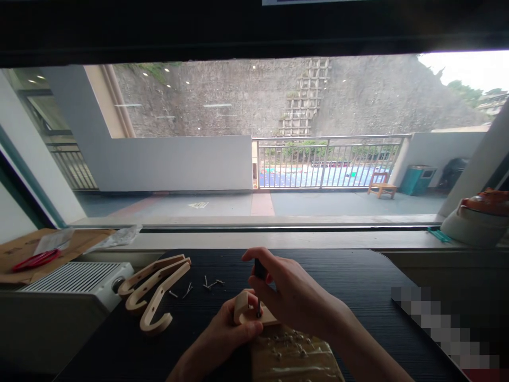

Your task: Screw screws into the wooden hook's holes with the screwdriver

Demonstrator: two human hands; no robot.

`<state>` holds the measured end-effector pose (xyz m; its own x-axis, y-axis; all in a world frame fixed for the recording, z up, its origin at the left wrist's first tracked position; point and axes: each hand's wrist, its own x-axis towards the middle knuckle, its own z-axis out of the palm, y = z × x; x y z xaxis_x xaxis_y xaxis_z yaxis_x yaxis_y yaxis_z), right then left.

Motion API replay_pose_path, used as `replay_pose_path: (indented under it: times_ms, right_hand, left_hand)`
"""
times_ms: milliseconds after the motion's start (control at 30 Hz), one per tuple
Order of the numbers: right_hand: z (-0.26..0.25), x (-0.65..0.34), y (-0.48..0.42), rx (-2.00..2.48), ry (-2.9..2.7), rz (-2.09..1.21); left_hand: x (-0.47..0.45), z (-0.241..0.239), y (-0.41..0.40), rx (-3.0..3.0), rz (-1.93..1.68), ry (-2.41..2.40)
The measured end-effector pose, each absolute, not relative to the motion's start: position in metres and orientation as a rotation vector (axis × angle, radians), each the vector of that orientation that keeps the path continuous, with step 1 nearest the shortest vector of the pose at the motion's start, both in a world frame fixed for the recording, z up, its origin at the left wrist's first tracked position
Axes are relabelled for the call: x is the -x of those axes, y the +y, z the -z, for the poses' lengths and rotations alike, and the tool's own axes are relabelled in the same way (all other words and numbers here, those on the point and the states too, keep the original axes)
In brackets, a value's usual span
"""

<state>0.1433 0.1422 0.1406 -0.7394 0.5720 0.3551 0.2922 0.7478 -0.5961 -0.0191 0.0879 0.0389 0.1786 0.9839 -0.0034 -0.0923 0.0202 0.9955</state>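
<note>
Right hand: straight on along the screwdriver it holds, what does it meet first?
Most likely the wooden hook held by the left hand. The tip of the screwdriver appears to be at its surface, though depth makes contact hard to confirm.

White radiator (75,277), wooden chair (382,187), teal bin (414,180)

Right of the right forearm (358,342), the dark table (366,281) leaves a broad way for a hand, up to the window sill (318,240). The forearm itself slants across the near side and bars a straight crossing. Mid-table, the right grip (284,284) with its upright screwdriver (260,269) blocks descent onto the wooden piece (240,303), flanked by the left grip (233,322). Between that and three wooden hooks (157,298) runs a lane, loose screws (206,282) at its far end; a taped block (292,370) obstructs the near middle.
</note>
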Motion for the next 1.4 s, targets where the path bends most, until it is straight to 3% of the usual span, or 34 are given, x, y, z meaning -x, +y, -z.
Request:
replay_pose_path:
  times_ms: [1400]
  right_hand:
    - [-0.1351, -0.1423, 0.1478, 0.678, -2.399, -0.646]
  left_hand:
    - [0.0199, -0.0352, 0.0897, -1.185, -1.082, 1.03]
